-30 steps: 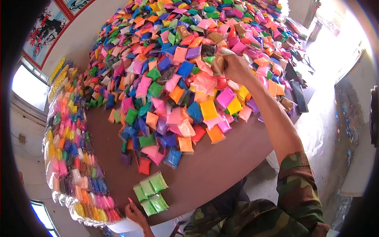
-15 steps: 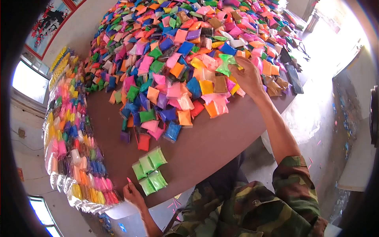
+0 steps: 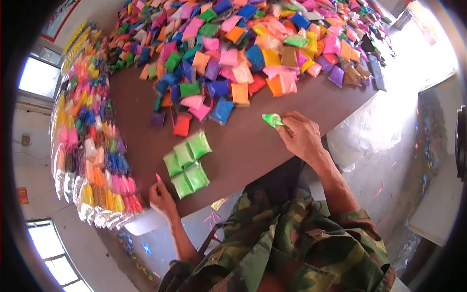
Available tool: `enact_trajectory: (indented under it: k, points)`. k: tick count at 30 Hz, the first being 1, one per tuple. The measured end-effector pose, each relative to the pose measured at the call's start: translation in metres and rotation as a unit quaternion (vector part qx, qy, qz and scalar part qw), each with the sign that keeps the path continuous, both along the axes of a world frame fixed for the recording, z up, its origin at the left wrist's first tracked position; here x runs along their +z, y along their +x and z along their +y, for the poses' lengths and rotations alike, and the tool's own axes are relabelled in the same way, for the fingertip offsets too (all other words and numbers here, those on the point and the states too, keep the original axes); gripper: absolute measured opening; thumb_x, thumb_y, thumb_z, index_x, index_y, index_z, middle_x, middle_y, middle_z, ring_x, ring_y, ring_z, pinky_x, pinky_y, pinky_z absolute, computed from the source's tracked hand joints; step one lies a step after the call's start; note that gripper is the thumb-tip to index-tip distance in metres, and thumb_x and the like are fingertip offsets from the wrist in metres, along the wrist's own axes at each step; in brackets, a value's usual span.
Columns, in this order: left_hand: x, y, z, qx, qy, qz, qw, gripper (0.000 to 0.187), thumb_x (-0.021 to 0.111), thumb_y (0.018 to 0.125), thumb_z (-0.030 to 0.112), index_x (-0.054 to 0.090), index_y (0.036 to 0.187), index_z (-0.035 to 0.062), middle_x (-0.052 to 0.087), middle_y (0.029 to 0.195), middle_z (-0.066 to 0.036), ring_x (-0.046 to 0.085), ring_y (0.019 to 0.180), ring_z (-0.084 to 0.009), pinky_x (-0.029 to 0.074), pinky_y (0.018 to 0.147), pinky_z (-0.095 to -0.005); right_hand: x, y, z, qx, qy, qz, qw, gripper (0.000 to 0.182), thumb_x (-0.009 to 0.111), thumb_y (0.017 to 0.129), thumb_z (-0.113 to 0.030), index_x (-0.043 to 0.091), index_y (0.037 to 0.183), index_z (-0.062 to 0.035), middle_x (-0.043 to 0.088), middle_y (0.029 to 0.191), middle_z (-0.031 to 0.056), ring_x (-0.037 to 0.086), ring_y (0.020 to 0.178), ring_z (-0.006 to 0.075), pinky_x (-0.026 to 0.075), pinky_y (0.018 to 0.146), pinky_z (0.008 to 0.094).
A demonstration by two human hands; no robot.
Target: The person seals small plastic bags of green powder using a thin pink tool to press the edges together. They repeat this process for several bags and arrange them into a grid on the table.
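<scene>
A green packet [image 3: 272,119] is pinched between the thumb and fingers of my right hand [image 3: 302,135], above the table near its front edge. My left hand [image 3: 162,197] is at the table's left front edge, fingers closed on a small pink item [image 3: 158,178] that is too small to make out. Between my hands, closer to the left one, several light green packets [image 3: 186,155] lie side by side in two short rows on the brown table [image 3: 233,163].
A large heap of colourful packets [image 3: 228,57] covers the table's far part. Rows of packed colourful bags [image 3: 99,160] line the left side. A dark phone [image 3: 376,73] lies at the right edge. Clear plastic [image 3: 357,129] hangs or lies beyond the right edge.
My right hand has come back from the heap towards the table's front edge with the green packet. The view has tilted downward, and my left hand still holds the pink item.
</scene>
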State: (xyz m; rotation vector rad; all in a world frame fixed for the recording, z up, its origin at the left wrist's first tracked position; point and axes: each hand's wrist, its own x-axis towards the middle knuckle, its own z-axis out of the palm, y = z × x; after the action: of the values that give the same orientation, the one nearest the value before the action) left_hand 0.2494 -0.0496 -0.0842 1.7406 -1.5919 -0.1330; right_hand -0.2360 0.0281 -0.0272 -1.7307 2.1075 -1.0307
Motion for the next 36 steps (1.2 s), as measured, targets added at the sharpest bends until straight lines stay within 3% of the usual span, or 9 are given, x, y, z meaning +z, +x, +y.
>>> enact_trajectory:
  k: [6,9,15,21,36]
  points:
    - [0.007,-0.004,0.0,0.003,0.012,0.01,1.0,0.026,0.071,0.106,0.022,0.076,0.099,-0.0026,0.073,0.082,-0.009,0.063,0.075,-0.0153,0.054,0.071,-0.0354,0.017,0.037,0.03,0.045,0.008,0.117,0.992,0.045,0.084,0.086,-0.019,0.072,0.129,-0.009,0.067,0.141,0.0085,0.065,0.128,0.0308,0.053,0.102,0.0471]
    - [0.01,-0.007,0.001,0.01,0.019,0.011,1.0,0.026,0.072,0.105,0.023,0.076,0.098,-0.002,0.071,0.081,-0.009,0.061,0.072,-0.0157,0.052,0.069,-0.0351,0.024,0.043,0.039,0.096,0.001,0.139,0.986,0.052,0.083,0.087,-0.017,0.068,0.136,-0.0091,0.06,0.15,0.0115,0.059,0.138,0.0324,0.05,0.107,0.0487]
    - [0.01,-0.007,0.002,0.006,0.014,0.02,1.0,0.027,0.073,0.105,0.025,0.076,0.097,-0.0011,0.069,0.079,-0.008,0.058,0.071,-0.0142,0.05,0.067,-0.034,0.003,0.061,0.049,0.151,0.001,0.155,0.976,0.06,0.082,0.09,-0.021,0.063,0.144,-0.0014,0.055,0.157,0.0126,0.054,0.144,0.0311,0.045,0.115,0.0491]
    - [0.005,-0.003,0.002,0.02,0.033,0.023,0.999,0.027,0.074,0.104,0.025,0.076,0.097,-0.0005,0.069,0.078,-0.007,0.059,0.071,-0.0143,0.05,0.067,-0.0344,-0.008,0.067,0.055,0.131,0.038,0.191,0.972,0.068,0.077,0.096,-0.033,0.057,0.152,-0.001,0.05,0.164,0.014,0.05,0.149,0.0319,0.038,0.123,0.0516]
    - [0.009,-0.009,0.001,0.0,-0.004,0.023,1.0,0.024,0.075,0.104,0.022,0.077,0.098,-0.0008,0.069,0.078,-0.006,0.06,0.072,-0.0142,0.05,0.068,-0.0333,-0.016,0.072,0.055,0.12,0.023,0.208,0.971,0.072,0.076,0.097,-0.044,0.059,0.15,0.001,0.05,0.165,0.0133,0.043,0.154,0.033,0.03,0.126,0.056]
